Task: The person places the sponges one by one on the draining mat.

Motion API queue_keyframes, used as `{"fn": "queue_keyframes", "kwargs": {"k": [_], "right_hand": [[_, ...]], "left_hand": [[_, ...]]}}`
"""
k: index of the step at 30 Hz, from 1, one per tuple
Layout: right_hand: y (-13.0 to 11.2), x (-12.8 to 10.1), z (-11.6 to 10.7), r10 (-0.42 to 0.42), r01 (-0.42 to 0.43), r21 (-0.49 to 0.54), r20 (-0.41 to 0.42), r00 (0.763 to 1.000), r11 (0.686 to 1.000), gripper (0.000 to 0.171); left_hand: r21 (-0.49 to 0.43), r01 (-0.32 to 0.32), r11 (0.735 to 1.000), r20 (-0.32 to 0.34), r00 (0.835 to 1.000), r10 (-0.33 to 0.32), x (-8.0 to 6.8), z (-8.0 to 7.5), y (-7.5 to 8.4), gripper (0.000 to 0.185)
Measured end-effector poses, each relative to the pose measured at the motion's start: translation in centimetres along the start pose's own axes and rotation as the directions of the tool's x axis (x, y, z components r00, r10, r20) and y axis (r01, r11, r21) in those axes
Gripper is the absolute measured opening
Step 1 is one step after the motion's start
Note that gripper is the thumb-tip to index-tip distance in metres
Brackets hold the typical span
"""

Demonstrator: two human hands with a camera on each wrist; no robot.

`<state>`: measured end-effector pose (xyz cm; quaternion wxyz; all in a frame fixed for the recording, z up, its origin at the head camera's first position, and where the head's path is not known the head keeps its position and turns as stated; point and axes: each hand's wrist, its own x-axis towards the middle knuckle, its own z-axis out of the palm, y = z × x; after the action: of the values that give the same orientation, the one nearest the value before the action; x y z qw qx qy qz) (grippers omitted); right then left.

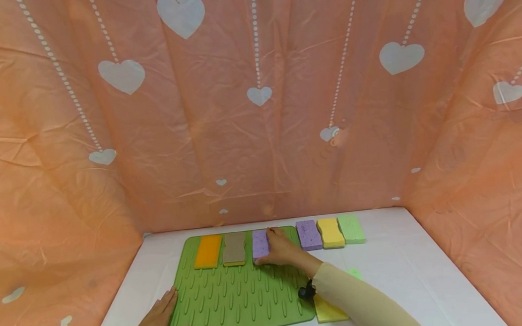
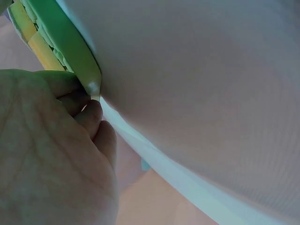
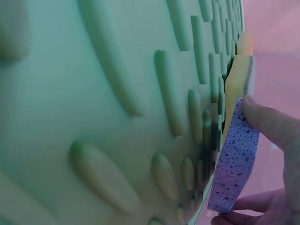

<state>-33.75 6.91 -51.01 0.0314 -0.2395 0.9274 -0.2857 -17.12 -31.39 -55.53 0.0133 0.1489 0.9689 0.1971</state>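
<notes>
While the left hand (image 1: 156, 324) lies flat with straight fingers on the near left corner of the green mat (image 1: 238, 296), the right hand (image 1: 282, 247) reaches to the mat's far edge and grips a purple sponge (image 1: 259, 244), thumb on one side and fingers curled over the other, as the right wrist view shows (image 3: 234, 164). The sponge lies on the mat, touching it. The two hands are well apart, the left near the body, the right stretched forward. Just left of the right hand, in a row on the mat, sit a tan sponge (image 1: 234, 248) and beyond it an orange sponge (image 1: 208, 251). Just right of that hand, off the mat on the white table (image 1: 413, 263), lie a second purple sponge (image 1: 309, 235), a yellow sponge (image 1: 330, 233) and a light green sponge (image 1: 351, 229), side by side. Under the right forearm, beside the mat's near right corner, another yellow sponge (image 1: 329, 311) shows in part, with a bit of pale green past it. In the left wrist view the fingertips (image 2: 91, 117) touch the mat's corner edge (image 2: 89, 75). A peach cloth with white hearts (image 1: 256, 97) hangs behind and to both sides.
</notes>
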Motion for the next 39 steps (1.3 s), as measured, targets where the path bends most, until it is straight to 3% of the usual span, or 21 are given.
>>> {"fn": "queue_keyframes", "kwargs": {"k": [4, 8, 18, 22, 39], "right_hand": [[0.0, 0.3, 0.3, 0.0, 0.0, -0.013, 0.0, 1.0, 1.0, 0.115], [-0.2, 0.5, 0.5, -0.001, 0.001, -0.003, -0.009, 1.0, 1.0, 0.114], [-0.2, 0.9, 1.1, 0.016, -0.016, -0.009, -0.016, 1.0, 1.0, 0.114], [-0.2, 1.0, 1.1, 0.01, -0.01, -0.007, -0.014, 1.0, 1.0, 0.113], [-0.5, 1.0, 1.2, 0.016, -0.016, 0.01, 0.002, 1.0, 1.0, 0.119]], "left_hand": [[0.026, -0.058, 0.998, -0.091, 0.994, 0.06, -0.3, 1.1, -1.0, 0.103], [0.032, -0.067, 0.997, -0.112, 0.991, 0.07, -0.2, 1.4, -1.3, 0.103], [0.021, -0.028, 0.999, -0.021, 0.999, 0.028, -0.1, 0.0, 0.1, 0.105], [-0.038, 0.024, 0.999, 0.028, 0.999, -0.023, -0.1, -0.3, 0.4, 0.109], [0.038, 0.033, 0.999, 0.042, 0.999, -0.034, 0.0, -0.8, 1.2, 0.108]]}}
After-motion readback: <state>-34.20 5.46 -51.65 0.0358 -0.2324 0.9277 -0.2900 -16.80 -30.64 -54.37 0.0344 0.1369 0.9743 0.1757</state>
